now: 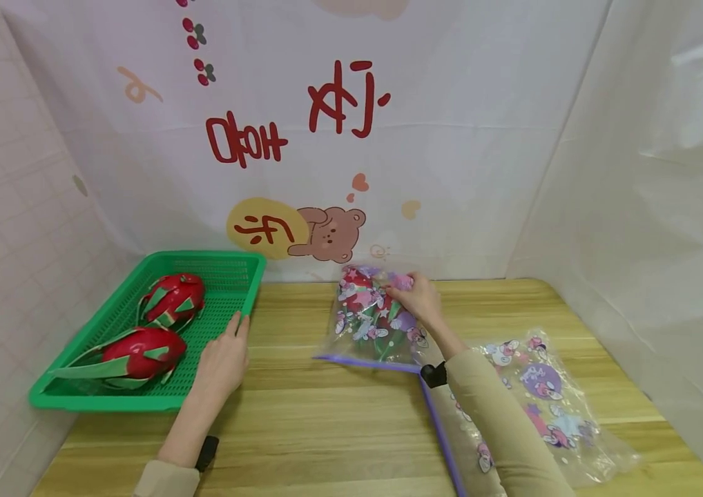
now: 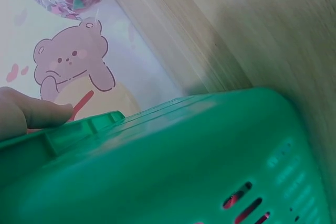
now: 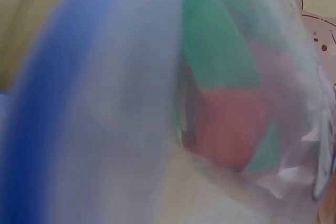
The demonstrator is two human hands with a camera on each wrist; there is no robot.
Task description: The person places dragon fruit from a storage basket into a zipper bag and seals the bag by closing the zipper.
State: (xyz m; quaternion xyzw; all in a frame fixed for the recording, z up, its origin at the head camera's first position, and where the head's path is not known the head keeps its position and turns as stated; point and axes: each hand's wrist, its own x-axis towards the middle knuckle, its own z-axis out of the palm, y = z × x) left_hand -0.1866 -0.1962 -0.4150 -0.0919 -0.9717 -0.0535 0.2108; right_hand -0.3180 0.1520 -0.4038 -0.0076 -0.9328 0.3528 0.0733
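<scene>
My left hand grips the right rim of a green plastic basket; in the left wrist view a finger lies over that rim. Two red dragon fruits with green scales, one behind and one in front, lie in the basket. My right hand holds the upper right part of a clear printed zip bag with a purple edge. Red and green dragon fruit shows through its plastic, blurred in the right wrist view. Some of my right fingers are hidden.
A second clear printed bag with a purple edge lies flat at the right, partly under my right forearm. The wooden table meets a white printed cloth at the back. Light sheets hang at both sides.
</scene>
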